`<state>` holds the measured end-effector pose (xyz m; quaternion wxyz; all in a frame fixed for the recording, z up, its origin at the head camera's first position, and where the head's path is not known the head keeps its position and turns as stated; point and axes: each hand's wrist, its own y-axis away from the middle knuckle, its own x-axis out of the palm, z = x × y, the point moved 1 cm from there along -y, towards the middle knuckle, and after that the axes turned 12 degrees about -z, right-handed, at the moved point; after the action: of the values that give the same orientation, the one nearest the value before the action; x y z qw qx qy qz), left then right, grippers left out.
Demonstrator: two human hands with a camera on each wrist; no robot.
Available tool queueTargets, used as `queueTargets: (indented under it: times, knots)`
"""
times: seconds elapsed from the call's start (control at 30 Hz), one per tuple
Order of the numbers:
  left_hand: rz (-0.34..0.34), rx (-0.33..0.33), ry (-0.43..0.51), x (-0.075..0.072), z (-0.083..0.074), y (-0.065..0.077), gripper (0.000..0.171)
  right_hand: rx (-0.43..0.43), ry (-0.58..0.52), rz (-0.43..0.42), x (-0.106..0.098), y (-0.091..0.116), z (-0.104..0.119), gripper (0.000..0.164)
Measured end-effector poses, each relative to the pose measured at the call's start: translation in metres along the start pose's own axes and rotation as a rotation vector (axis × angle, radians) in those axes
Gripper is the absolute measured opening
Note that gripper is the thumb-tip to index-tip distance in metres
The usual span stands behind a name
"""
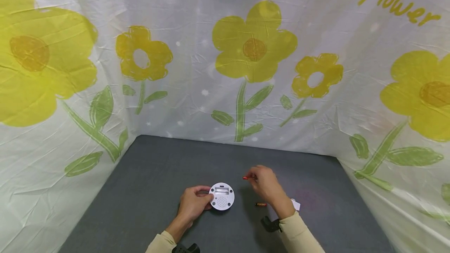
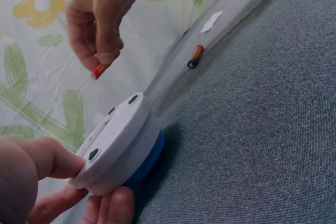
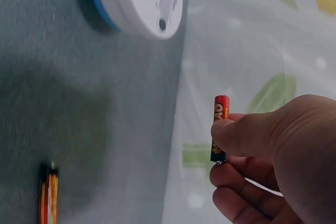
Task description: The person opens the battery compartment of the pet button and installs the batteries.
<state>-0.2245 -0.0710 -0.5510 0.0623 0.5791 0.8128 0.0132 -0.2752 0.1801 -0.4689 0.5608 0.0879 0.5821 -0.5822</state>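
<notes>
My left hand (image 1: 194, 203) grips the left edge of a round white battery-powered device (image 1: 222, 203), thumb on the upper face and fingers below. Its underside faces up, showing dark feet, a patch of small holes and an uncovered battery compartment (image 1: 221, 191) that looks empty. A blue part (image 2: 148, 162) shows beneath the white body in the left wrist view. To the right of the device, my right hand (image 1: 266, 184) pinches a red and black battery (image 3: 221, 107) between thumb and fingers, held above the table and apart from the device.
A second battery (image 1: 261, 204) lies on the grey table (image 1: 168, 163) below my right hand. Beside my right wrist is a small white piece (image 1: 295, 205), partly hidden by the arm. Flower-printed curtains (image 1: 190, 100) enclose the table at the back and sides.
</notes>
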Motion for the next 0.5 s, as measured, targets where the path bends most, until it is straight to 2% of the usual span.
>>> queueTargets:
  times: [0.3, 0.5]
  knots:
    - [0.0, 0.001, 0.005, 0.0, 0.0, 0.001, 0.028, -0.026, -0.024, 0.093, 0.017, -0.004, 0.022, 0.019]
    - [0.01, 0.001, 0.004, -0.001, 0.0, 0.0, 0.028, -0.051, -0.017, 0.103, 0.028, -0.004, 0.033, 0.014]
